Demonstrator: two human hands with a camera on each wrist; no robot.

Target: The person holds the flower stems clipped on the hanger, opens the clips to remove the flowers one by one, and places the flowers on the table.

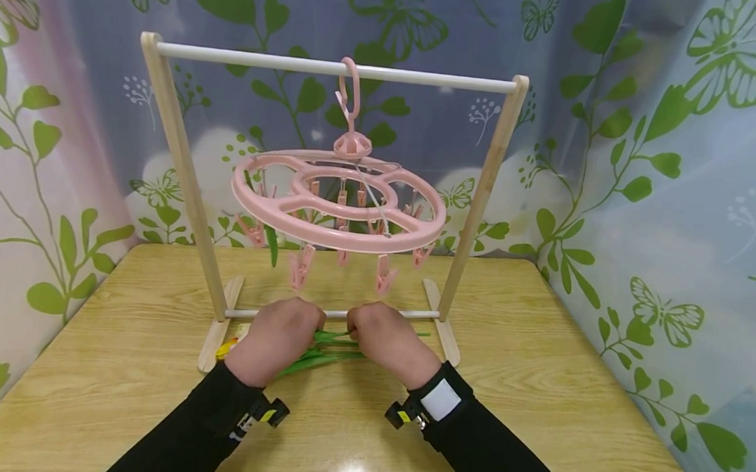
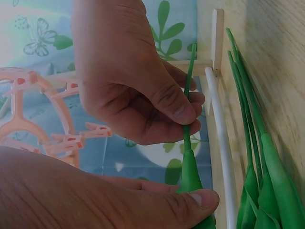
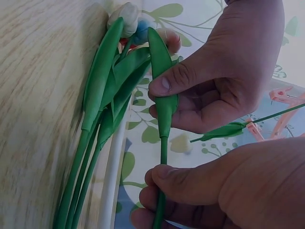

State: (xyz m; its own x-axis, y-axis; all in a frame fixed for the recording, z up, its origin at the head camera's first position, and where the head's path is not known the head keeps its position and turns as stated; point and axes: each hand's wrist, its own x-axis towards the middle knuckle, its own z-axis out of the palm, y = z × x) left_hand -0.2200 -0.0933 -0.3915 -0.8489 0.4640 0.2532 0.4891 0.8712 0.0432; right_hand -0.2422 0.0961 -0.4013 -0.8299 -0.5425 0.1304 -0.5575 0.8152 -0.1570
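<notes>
Both hands grip one artificial flower with a green stem and leaf (image 3: pixel 164 117), held just above the table. My left hand (image 1: pixel 281 339) pinches its leafy part between thumb and fingers. Farther along, my right hand (image 1: pixel 386 338) pinches the thin bare stem (image 2: pixel 188 138). The held flower's bloom cannot be made out. Several more artificial flowers (image 3: pixel 107 90) lie on the table beside the hands, with a white bloom (image 3: pixel 125 19) and a blue bloom (image 3: pixel 141 31) showing; a yellow bloom (image 1: pixel 226 348) peeks out by the left wrist.
A pink round clip hanger (image 1: pixel 336 241) hangs from the white top bar (image 1: pixel 259 60) of a wooden stand (image 1: pixel 187 171). Several pink clips (image 1: pixel 384 275) dangle from it. One green flower stem with a leaf (image 1: pixel 271 245) hangs at its left side. The wooden table (image 1: pixel 535 412) lies beneath.
</notes>
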